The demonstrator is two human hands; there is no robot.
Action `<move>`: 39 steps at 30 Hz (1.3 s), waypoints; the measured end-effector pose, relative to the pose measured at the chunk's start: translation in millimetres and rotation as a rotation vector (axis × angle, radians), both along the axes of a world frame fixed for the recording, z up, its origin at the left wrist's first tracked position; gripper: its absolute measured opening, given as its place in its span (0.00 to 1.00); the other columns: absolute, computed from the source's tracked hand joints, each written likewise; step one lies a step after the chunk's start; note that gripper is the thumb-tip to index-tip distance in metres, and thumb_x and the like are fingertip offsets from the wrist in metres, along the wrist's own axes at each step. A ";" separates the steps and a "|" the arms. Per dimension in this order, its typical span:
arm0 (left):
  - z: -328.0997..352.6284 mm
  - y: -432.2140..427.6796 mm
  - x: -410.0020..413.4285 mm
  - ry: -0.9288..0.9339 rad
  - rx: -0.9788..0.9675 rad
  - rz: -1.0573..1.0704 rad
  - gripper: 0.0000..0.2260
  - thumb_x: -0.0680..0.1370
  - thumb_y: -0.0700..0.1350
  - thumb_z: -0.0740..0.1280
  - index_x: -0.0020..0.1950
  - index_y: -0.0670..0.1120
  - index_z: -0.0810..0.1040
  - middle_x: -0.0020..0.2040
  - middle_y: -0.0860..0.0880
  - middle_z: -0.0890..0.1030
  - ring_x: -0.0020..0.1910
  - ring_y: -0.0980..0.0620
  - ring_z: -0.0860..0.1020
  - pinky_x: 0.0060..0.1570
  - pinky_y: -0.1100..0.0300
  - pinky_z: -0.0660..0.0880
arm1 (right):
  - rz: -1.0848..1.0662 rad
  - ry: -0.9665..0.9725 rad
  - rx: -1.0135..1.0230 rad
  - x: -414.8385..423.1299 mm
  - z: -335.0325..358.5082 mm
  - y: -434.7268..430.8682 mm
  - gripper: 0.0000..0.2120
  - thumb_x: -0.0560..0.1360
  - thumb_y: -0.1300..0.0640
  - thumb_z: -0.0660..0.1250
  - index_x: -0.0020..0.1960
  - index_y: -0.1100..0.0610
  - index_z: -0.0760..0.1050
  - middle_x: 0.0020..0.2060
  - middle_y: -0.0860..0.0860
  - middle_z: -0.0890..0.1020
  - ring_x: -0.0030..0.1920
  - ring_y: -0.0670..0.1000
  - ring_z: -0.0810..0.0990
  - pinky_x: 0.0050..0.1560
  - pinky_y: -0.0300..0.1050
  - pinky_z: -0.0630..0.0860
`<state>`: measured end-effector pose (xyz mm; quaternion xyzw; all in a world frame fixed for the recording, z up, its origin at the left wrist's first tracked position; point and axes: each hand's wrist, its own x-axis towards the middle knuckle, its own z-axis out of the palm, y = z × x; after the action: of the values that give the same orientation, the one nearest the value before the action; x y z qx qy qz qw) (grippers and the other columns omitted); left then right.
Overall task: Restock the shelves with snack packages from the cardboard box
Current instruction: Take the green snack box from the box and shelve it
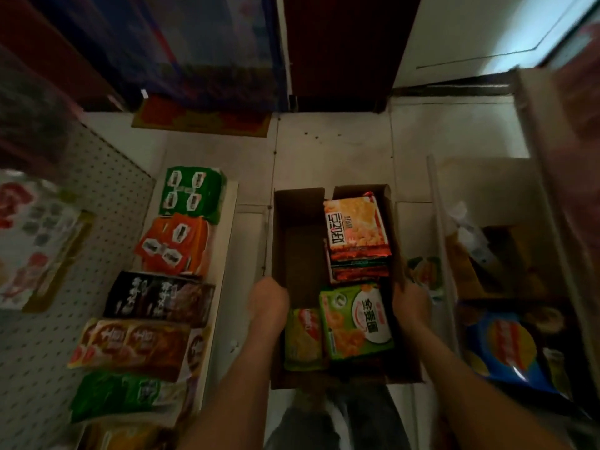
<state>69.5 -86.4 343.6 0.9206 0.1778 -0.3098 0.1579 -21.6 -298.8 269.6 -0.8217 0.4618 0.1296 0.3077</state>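
Note:
An open cardboard box (298, 241) stands on the pale floor straight ahead. It holds a stack of orange snack packages (355, 228) at the far right, a green and orange package (355, 321) nearer to me, and a smaller green package (303, 339) beside it. The far left part of the box is bare. My left hand (268, 302) grips the box's left wall, fingers curled over its edge. On the right wall my right hand (410, 303) grips the rim the same way.
A low shelf (224, 228) on the left carries rows of green, orange, black and brown snack packs in front of a pegboard back (107, 167). On the right, a shelf unit (438, 222) holds a blue chip bag (506, 349). A red doormat (201, 120) lies ahead.

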 end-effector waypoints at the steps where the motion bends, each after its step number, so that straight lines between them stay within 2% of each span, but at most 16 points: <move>1: -17.6 -6.5 17.1 -0.006 -0.004 0.007 0.09 0.80 0.40 0.58 0.54 0.39 0.77 0.51 0.43 0.80 0.45 0.48 0.78 0.41 0.58 0.74 | -0.006 0.000 0.008 17.0 -14.0 -6.2 0.17 0.81 0.54 0.54 0.51 0.63 0.78 0.45 0.63 0.82 0.44 0.61 0.79 0.39 0.46 0.71; 7: -137.2 -42.6 109.9 0.024 0.060 -0.021 0.10 0.81 0.39 0.58 0.55 0.38 0.76 0.53 0.42 0.79 0.47 0.48 0.77 0.38 0.60 0.69 | -0.045 0.003 -0.002 102.3 -127.8 -35.6 0.16 0.81 0.55 0.55 0.50 0.64 0.77 0.43 0.61 0.81 0.43 0.60 0.79 0.40 0.47 0.72; 10: -201.6 -53.8 145.4 0.015 0.050 0.013 0.09 0.80 0.39 0.58 0.54 0.37 0.77 0.53 0.41 0.80 0.47 0.46 0.78 0.39 0.58 0.70 | -0.078 -0.016 -0.011 133.8 -196.7 -42.7 0.16 0.80 0.53 0.55 0.51 0.62 0.77 0.46 0.61 0.81 0.46 0.61 0.79 0.45 0.51 0.77; 15: -289.3 -61.6 186.1 0.041 0.041 0.004 0.10 0.80 0.37 0.58 0.55 0.36 0.77 0.55 0.39 0.79 0.52 0.42 0.79 0.44 0.55 0.74 | -0.112 -0.038 0.031 165.6 -282.8 -42.7 0.15 0.80 0.52 0.55 0.49 0.60 0.76 0.43 0.59 0.81 0.44 0.61 0.80 0.45 0.58 0.78; 17: -310.2 -60.6 193.2 0.054 0.058 0.007 0.10 0.80 0.38 0.58 0.55 0.37 0.77 0.55 0.39 0.79 0.52 0.42 0.79 0.47 0.53 0.77 | -0.101 -0.031 0.025 172.2 -299.1 -41.5 0.15 0.80 0.52 0.55 0.49 0.60 0.76 0.43 0.60 0.81 0.44 0.61 0.79 0.43 0.57 0.78; 20: -330.0 -59.5 199.1 0.063 0.082 0.007 0.11 0.80 0.38 0.58 0.57 0.38 0.77 0.56 0.39 0.79 0.53 0.42 0.79 0.50 0.50 0.78 | -0.084 0.009 0.020 179.7 -317.4 -39.4 0.16 0.81 0.53 0.54 0.52 0.61 0.77 0.44 0.60 0.81 0.44 0.61 0.79 0.39 0.47 0.72; 22: -340.4 -56.8 200.5 0.069 0.095 0.013 0.11 0.80 0.39 0.59 0.58 0.38 0.77 0.57 0.39 0.79 0.54 0.41 0.78 0.51 0.49 0.78 | -0.071 0.028 0.039 181.5 -325.6 -36.7 0.16 0.81 0.52 0.54 0.52 0.60 0.77 0.45 0.60 0.81 0.43 0.60 0.79 0.38 0.46 0.71; 27: -353.8 -53.6 204.0 0.087 0.114 -0.008 0.11 0.80 0.38 0.57 0.59 0.36 0.75 0.59 0.38 0.77 0.57 0.40 0.77 0.47 0.53 0.73 | -0.063 0.054 0.065 185.7 -341.1 -31.9 0.17 0.81 0.52 0.53 0.50 0.60 0.77 0.44 0.59 0.81 0.42 0.60 0.79 0.39 0.48 0.73; 35: -374.3 -46.7 202.9 0.034 0.081 -0.006 0.13 0.82 0.40 0.55 0.59 0.35 0.75 0.59 0.37 0.77 0.56 0.40 0.77 0.48 0.54 0.71 | -0.065 0.068 0.060 187.7 -361.2 -28.7 0.16 0.81 0.52 0.54 0.51 0.61 0.76 0.44 0.60 0.82 0.43 0.61 0.79 0.41 0.52 0.76; 39: -392.5 -49.1 200.7 -0.013 0.067 0.074 0.14 0.81 0.38 0.56 0.66 0.38 0.70 0.62 0.37 0.76 0.59 0.40 0.75 0.55 0.51 0.74 | -0.097 0.067 0.075 188.2 -372.7 -30.2 0.13 0.80 0.55 0.55 0.54 0.60 0.75 0.46 0.61 0.82 0.45 0.62 0.79 0.42 0.52 0.75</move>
<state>270.2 -135.6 -48.9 0.9201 0.2207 -0.2919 0.1396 166.7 -329.0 -103.1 -0.7816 0.5058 0.1591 0.3286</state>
